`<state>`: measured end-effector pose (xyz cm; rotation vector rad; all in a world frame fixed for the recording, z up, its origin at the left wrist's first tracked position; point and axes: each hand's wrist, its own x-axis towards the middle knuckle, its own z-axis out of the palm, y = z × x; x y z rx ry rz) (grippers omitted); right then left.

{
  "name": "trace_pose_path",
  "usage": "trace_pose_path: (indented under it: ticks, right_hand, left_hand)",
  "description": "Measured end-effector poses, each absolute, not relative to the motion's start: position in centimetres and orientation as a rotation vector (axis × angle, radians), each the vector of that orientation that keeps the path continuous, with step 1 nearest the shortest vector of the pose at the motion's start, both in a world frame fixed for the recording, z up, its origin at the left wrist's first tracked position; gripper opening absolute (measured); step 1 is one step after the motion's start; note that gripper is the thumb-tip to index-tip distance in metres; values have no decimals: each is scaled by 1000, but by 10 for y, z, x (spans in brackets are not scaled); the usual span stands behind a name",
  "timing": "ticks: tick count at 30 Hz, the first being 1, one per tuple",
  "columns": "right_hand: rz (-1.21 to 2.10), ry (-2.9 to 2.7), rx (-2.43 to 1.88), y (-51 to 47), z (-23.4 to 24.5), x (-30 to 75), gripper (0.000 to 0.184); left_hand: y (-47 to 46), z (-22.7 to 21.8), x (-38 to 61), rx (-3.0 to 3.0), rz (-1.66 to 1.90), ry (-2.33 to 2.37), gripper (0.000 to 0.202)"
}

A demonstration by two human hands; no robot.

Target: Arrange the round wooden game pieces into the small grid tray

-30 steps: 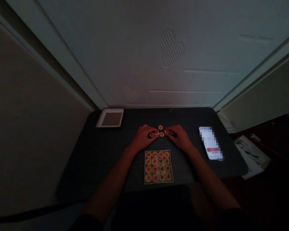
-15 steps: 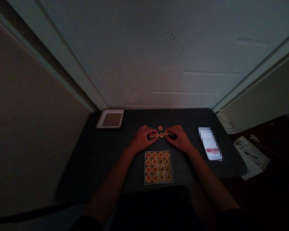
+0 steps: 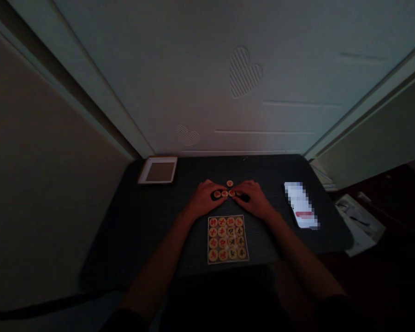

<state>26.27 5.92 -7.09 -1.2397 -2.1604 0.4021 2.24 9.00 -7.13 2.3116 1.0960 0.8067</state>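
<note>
Round wooden Chinese chess pieces with red characters form a short row on the dark table. My left hand lies at the row's left, thumb and fingers closed around the sides of a chess piece; another piece shows inside its curve. My right hand pinches the adjacent chess piece, and a shaded piece is partly hidden under its fingers. The two hands' fingertips nearly meet. One single piece lies just beyond them.
Nearer me sits a square tray of chess pieces with red and black characters. A shallow white-lined box or lid lies at the back left. A lit phone rests at the right. Behind the table rises a pale panel with heart reliefs.
My right hand has slid left, closer to my left hand, and its fingertips now sit at the middle piece of the row. My left hand stays almost in place.
</note>
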Motion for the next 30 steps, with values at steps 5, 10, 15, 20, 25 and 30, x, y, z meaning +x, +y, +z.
trace_pose_path:
  ticks: [5,10,15,20,25,30]
  right_hand:
    - [395,-2139,-1204,60,-69,263,28]
    - [407,-2183,-1196,64,-70,263,53]
    - [415,-2271,-1167,66,-72,262,63]
    - [339,-2254,-1154,66,-75,262,42]
    - [293,-2251,-1148,65,-75,262,32]
    - [268,-2225,-1157,64,-74,261,34]
  left_hand:
    - [89,-70,23,2321,806,1094,34]
    - [89,-69,23,2313,801,1117,33]
    - [89,-69,22,2318,786,1096,29]
    - [89,-69,23,2320,787,1088,27]
    - [89,-68,23,2300,767,1101,28]
    - [89,-67,22,2290,770,1101,31]
